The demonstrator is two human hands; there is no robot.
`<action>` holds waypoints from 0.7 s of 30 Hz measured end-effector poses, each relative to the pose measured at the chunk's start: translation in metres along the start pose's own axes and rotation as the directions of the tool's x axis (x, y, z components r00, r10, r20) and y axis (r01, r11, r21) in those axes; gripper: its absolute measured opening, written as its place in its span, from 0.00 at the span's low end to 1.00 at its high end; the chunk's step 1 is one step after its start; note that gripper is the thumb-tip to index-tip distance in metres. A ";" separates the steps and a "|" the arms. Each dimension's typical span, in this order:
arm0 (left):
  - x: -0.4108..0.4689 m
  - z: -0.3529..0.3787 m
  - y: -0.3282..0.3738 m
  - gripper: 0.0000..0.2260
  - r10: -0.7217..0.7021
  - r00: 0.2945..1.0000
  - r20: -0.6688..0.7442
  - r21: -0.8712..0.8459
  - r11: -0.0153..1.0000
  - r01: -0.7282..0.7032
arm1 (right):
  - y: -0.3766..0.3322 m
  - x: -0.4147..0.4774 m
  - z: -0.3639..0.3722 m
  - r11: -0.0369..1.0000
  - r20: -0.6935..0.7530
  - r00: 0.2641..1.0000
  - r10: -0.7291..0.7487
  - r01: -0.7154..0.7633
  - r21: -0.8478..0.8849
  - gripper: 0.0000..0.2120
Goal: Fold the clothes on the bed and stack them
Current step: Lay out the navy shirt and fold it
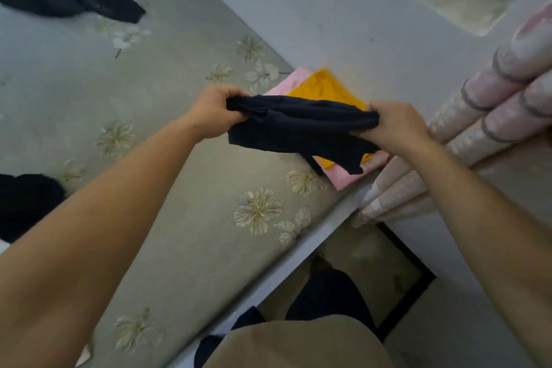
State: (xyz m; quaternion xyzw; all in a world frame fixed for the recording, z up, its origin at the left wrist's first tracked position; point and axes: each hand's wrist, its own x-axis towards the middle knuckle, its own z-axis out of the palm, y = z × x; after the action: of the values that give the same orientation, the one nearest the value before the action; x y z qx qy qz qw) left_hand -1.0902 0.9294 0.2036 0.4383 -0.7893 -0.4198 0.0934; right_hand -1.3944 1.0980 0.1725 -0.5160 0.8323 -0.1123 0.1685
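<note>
Above the bed point(167, 182), left hand point(213, 112) and right hand point(394, 125) clutch dark garment point(298, 127), half hiding the stack point(325, 86).

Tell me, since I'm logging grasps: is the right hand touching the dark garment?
Touching. The head view shows the right hand curled round one end of the dark garment, with no gap; the left hand grips the other end.

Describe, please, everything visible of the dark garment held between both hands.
The dark navy garment looks like soft cloth, bunched and folded into a band. The left hand grips one end, the right hand the other, holding it stretched above the yellow garment and pink garment stacked on the bed. A loose flap hangs from its lower edge.
</note>
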 end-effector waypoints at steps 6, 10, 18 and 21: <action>0.124 0.040 0.033 0.15 -0.010 0.986 0.167 0.232 0.972 -0.029 | 0.075 0.041 0.031 0.971 0.200 0.974 0.107 -0.146 0.187 0.15; 0.209 0.062 0.046 0.16 -0.088 0.942 0.325 0.396 0.917 -0.051 | 0.113 0.075 0.060 0.881 0.349 0.924 0.156 -0.290 0.374 0.14; 0.338 0.142 0.052 0.19 -0.099 0.974 0.205 0.453 0.891 -0.005 | 0.164 0.118 0.092 0.681 0.217 0.834 0.507 -0.542 0.493 0.14; 0.336 0.171 0.037 0.21 -0.042 0.999 -0.007 0.484 0.874 0.040 | 0.160 0.115 0.098 0.725 0.138 0.810 0.570 -0.575 0.381 0.20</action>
State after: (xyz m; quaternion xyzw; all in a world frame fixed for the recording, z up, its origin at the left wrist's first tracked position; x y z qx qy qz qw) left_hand -1.4021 0.7795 0.0496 0.4635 -0.8598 -0.2121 -0.0294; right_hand -1.5347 1.0643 0.0060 -0.1885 0.9076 -0.2216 0.3026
